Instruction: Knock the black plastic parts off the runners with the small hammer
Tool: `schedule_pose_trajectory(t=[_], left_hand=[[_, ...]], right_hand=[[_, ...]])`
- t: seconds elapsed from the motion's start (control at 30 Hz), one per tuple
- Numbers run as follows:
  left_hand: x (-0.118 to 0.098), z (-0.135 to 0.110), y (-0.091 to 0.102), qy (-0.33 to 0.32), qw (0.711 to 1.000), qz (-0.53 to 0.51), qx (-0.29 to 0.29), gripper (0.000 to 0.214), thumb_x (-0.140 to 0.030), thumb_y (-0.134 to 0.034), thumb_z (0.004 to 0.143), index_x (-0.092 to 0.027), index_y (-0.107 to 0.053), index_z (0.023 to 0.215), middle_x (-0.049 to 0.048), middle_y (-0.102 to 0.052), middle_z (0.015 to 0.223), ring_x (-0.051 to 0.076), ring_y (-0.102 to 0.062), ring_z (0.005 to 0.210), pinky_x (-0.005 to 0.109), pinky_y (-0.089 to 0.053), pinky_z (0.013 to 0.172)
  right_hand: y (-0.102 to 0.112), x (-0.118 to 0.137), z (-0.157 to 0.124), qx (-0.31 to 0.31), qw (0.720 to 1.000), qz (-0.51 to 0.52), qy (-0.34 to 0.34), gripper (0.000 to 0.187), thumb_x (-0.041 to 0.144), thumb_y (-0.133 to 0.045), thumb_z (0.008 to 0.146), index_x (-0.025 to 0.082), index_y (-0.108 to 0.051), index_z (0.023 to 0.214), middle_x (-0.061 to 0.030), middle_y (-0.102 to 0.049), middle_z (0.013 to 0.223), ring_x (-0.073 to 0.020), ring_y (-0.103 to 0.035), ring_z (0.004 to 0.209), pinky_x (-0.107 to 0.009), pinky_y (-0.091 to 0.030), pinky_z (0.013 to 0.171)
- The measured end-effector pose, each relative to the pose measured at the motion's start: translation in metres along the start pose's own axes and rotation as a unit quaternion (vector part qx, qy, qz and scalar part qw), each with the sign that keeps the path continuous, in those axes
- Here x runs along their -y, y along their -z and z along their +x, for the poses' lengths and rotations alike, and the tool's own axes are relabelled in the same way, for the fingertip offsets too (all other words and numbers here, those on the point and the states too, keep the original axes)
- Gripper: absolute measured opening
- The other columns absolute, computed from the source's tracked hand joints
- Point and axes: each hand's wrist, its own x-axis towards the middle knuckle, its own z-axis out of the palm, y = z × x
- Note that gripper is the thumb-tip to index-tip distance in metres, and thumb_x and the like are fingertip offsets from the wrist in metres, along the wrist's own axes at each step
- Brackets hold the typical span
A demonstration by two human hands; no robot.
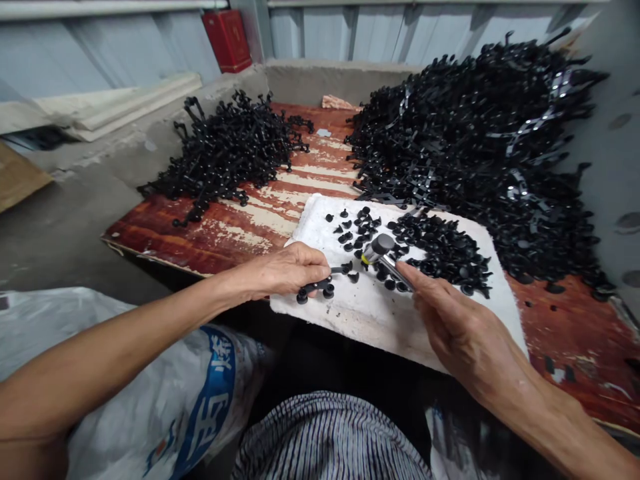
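My left hand is closed on a small black strip-shaped part at the near edge of a white cloth pad. Just below its fingers are round black caps; whether they belong to the held part I cannot tell. In my right hand is a small mallet with a black face, a yellow ring and a metal handle. Its head is above the pad, to the right of the left hand. Loose round black caps lie spread and heaped on the pad.
A large heap of black strips rises at the right on the worn red board. A smaller heap of black parts lies at the left. White plastic sacks stand below the board. A red box is by the wall.
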Motion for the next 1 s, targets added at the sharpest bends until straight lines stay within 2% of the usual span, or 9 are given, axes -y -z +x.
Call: schedule_pose_trajectory(t=[0.13, 0.3, 0.43, 0.63, 0.73, 0.83, 1.0], left_hand=[[-0.002, 0.003, -0.002, 0.0, 1.0, 0.014, -0.011, 0.027, -0.02, -0.05, 0.089, -0.014, -0.055, 0.063, -0.0048, -0.05, 0.05, 0.004, -0.033, 0.041, 0.018, -0.024, 0.041], [-0.001, 0.003, -0.001, 0.023, 0.999, -0.006, -0.025, 0.027, -0.019, -0.049, 0.089, -0.015, -0.054, 0.063, -0.0047, -0.05, 0.048, 0.004, -0.032, 0.038, 0.019, -0.024, 0.04], [0.0, 0.004, 0.0, 0.017, 0.999, -0.014, -0.025, 0.026, -0.02, -0.052, 0.088, -0.015, -0.055, 0.063, -0.0045, -0.051, 0.048, 0.004, -0.032, 0.038, 0.019, -0.024, 0.04], [0.003, 0.009, 0.0, 0.02, 0.999, -0.01, -0.024, 0.027, -0.02, -0.051, 0.087, -0.015, -0.054, 0.061, -0.0046, -0.05, 0.048, 0.003, -0.03, 0.037, 0.018, -0.022, 0.039], [0.006, 0.008, 0.001, 0.015, 0.999, 0.014, -0.026, 0.024, -0.026, -0.052, 0.087, -0.015, -0.056, 0.066, -0.0043, -0.052, 0.05, 0.004, -0.03, 0.036, 0.019, -0.019, 0.037], [0.008, 0.006, 0.002, 0.015, 0.999, 0.039, -0.032, 0.024, -0.028, -0.052, 0.086, -0.015, -0.056, 0.065, -0.0038, -0.052, 0.051, 0.004, -0.031, 0.037, 0.019, -0.021, 0.037], [0.012, 0.008, 0.005, 0.017, 0.997, 0.065, -0.034, 0.026, -0.029, -0.053, 0.084, -0.016, -0.054, 0.062, -0.0023, -0.052, 0.051, 0.005, -0.033, 0.037, 0.02, -0.022, 0.036]], right_hand=[[0.003, 0.004, -0.002, -0.019, 1.0, 0.017, 0.005, 0.045, 0.01, -0.039, 0.093, 0.011, -0.052, 0.137, -0.0071, -0.065, 0.079, -0.0158, -0.063, 0.058, -0.033, -0.058, 0.063], [0.004, 0.017, -0.004, 0.017, 0.999, 0.035, 0.026, 0.048, 0.008, -0.037, 0.093, 0.016, -0.049, 0.139, -0.0032, -0.061, 0.075, -0.012, -0.057, 0.048, -0.026, -0.055, 0.052], [0.006, 0.015, -0.014, 0.035, 0.999, 0.031, 0.021, 0.052, 0.005, -0.037, 0.092, 0.018, -0.045, 0.142, -0.0054, -0.064, 0.081, -0.015, -0.065, 0.057, -0.027, -0.057, 0.054], [0.011, 0.016, -0.018, 0.02, 0.999, 0.03, 0.001, 0.05, 0.007, -0.038, 0.092, 0.019, -0.047, 0.14, -0.0071, -0.067, 0.082, -0.02, -0.071, 0.073, -0.03, -0.06, 0.063], [0.01, 0.02, -0.006, 0.014, 0.999, 0.033, 0.004, 0.05, 0.008, -0.038, 0.092, 0.017, -0.048, 0.141, -0.0075, -0.067, 0.084, -0.0187, -0.07, 0.069, -0.031, -0.06, 0.063], [0.006, 0.021, 0.004, 0.031, 0.999, 0.018, 0.015, 0.05, 0.009, -0.035, 0.092, 0.014, -0.05, 0.14, -0.0079, -0.067, 0.082, -0.0188, -0.068, 0.062, -0.031, -0.058, 0.055], [0.005, 0.016, -0.009, 0.048, 0.999, 0.01, 0.001, 0.05, 0.008, -0.035, 0.091, 0.016, -0.05, 0.138, -0.0088, -0.068, 0.083, -0.0221, -0.071, 0.068, -0.035, -0.061, 0.059]])
